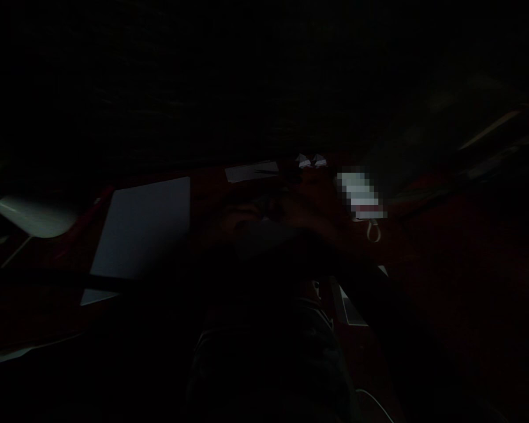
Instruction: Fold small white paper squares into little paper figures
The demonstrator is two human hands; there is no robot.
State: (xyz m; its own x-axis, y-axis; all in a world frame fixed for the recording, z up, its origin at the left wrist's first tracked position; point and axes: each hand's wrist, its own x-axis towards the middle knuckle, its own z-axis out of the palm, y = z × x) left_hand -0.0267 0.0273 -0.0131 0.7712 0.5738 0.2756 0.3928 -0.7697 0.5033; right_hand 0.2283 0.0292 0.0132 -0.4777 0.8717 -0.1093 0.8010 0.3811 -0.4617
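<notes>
A pale sheet (147, 226) lies left — a pixelated object (360, 195) and looped cord (374, 241), right.

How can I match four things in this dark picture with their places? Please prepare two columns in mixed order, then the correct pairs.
Column one
1. large pale sheet
2. two small pale pieces
3. bright pixelated object
4. dim grey piece

Column two
A. right of both hands, with a pale loop by its near end
B. at the left hand and right hand
C. left of both hands
D. side by side, beyond the hands

Pairs: 1-C, 2-D, 3-A, 4-B
</notes>
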